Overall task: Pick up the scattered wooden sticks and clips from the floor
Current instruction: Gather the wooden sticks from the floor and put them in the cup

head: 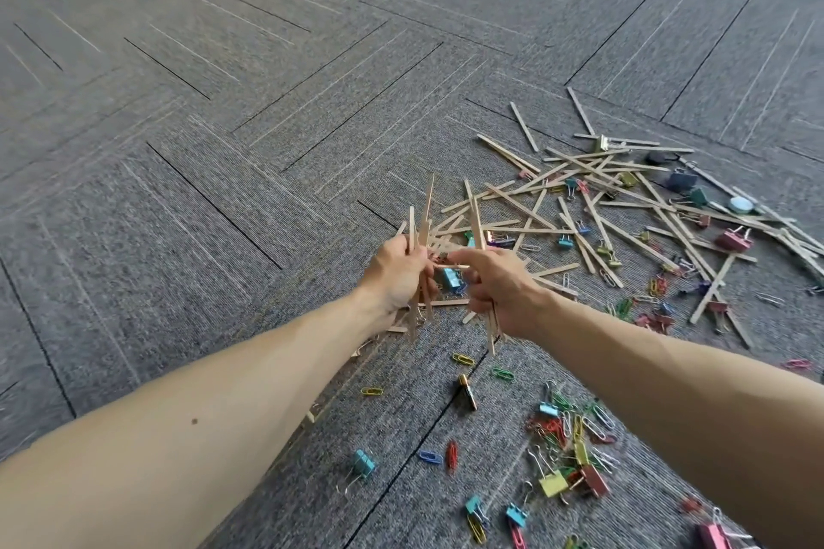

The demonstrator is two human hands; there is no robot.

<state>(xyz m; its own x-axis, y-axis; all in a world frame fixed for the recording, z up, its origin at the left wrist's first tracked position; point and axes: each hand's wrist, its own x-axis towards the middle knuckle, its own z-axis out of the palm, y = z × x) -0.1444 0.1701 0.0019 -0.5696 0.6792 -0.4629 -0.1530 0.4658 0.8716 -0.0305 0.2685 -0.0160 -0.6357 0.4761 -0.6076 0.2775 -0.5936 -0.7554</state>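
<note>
Left hand (394, 270): curled tight round a bunch of wooden sticks (421, 227), which is held upright.
Right hand (499, 288): a few sticks are held in it; a single stick (452, 267) is pinched and pointed at the left hand.
Stick pile (624, 192): spread on the carpet (223, 147) at 2 o'clock from the hands.
Paper clips (566, 423) and binder clips (363, 461): scattered at 5 o'clock.
Good way: all sticks should be passed into one hand and lined up, so none are dropped.
</note>
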